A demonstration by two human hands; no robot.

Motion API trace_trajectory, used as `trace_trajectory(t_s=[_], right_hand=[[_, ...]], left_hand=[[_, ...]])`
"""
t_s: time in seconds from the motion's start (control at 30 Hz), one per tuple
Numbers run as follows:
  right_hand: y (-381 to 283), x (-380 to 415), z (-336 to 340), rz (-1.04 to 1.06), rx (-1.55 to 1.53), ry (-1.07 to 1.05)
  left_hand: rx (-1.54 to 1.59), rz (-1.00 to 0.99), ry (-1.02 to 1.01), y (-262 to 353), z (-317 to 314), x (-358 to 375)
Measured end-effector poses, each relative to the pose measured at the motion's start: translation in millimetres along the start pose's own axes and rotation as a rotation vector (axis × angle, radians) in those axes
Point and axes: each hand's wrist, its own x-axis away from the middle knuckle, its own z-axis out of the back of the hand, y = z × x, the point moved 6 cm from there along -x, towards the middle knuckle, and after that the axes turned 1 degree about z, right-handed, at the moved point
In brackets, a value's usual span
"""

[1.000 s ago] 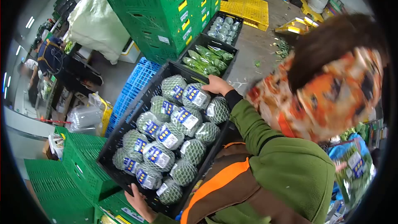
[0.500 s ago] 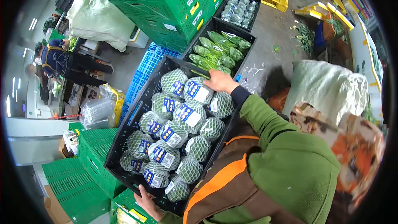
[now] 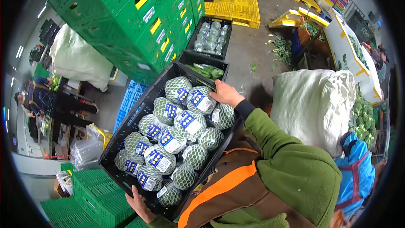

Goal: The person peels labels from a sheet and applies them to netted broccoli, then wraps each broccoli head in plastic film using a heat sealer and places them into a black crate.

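Note:
A black plastic crate (image 3: 110, 157) fills the middle of the view. Inside lie several round green vegetables or fruits (image 3: 190, 125) in white netting, many with blue-and-white labels. My right hand (image 3: 227, 94) grips the rim at the far right end, fingers curled over it. At the near left end, my left hand (image 3: 139, 204) is closed on the rim, its fingers partly hidden. Just beyond my right hand, another black crate (image 3: 225, 68) holds leafy greens (image 3: 206, 71), partly covered by the held crate.
A tall stack of green crates (image 3: 139, 21) rises at upper left, beside a blue pallet (image 3: 128, 101). A crate of wrapped produce (image 3: 211, 38) and yellow pallets (image 3: 236, 7) lie beyond. A large white sack (image 3: 310, 105) stands right. More green crates (image 3: 99, 194) sit lower left; a person (image 3: 46, 97) works far left.
The held crate now covers more of the leafy-greens crate. My view has turned to the right, bringing a blue bag and broccoli into sight. Both hands keep their grip.

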Motion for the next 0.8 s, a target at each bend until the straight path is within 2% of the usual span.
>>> trace_trajectory(t_s=[0.17,0.23,0.3,0.37,0.43,0.5,0.63,0.7,0.77,0.8], right_hand=[[24,54,2,-0.104,-0.046,0.117],[27,70,11,-0.155,-0.021,0.085],[32,102,23,-0.273,-0.012,0.109],[28,136,35,-0.341,0.006,0.183],[14,171,36,-0.444,-0.033,0.155],[7,164,17,-0.400,-0.084,0.285],[5,188,6,-0.360,-0.135,0.461],[-4,181,-11,-0.315,-0.094,0.456],[0,189,-17,-0.323,-0.248,0.492],[-5,191,-16,-0.290,-0.205,0.524]], left_hand=[[-0.005,-0.068,-0.136,6,-3,-32],[-0.007,-0.075,-0.161,10,-8,-39],[-0.103,-0.079,-0.241,23,-6,-44],[-0.042,-0.119,-0.349,30,-12,-53],[-0.073,-0.145,-0.390,26,-12,-78],[-0.039,-0.269,-0.427,21,-29,-129],[-0.110,-0.222,-0.498,26,-40,-157],[-0.038,-0.341,-0.456,16,-48,-179],[-0.070,-0.431,-0.465,8,-51,-188],[0.046,-0.412,-0.504,11,-52,-183]])
